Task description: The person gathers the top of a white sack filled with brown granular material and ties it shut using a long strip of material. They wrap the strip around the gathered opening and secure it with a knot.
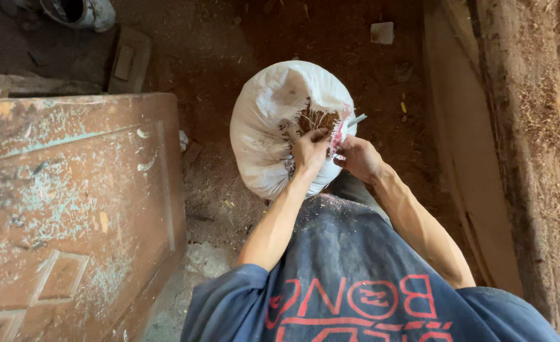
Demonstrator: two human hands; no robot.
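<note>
Both hands (334,155) grip the white sack's (267,120) gathered mouth; dirt floor (229,50) beneath.

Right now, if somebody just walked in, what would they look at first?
Probably the fat white sack standing on the dirt floor in the middle, bulging full with brown stuff showing at its mouth. The left hand and right hand both pinch that gathered mouth. Next, the big rusty metal panel with flaking pale paint fills the left side.
</note>
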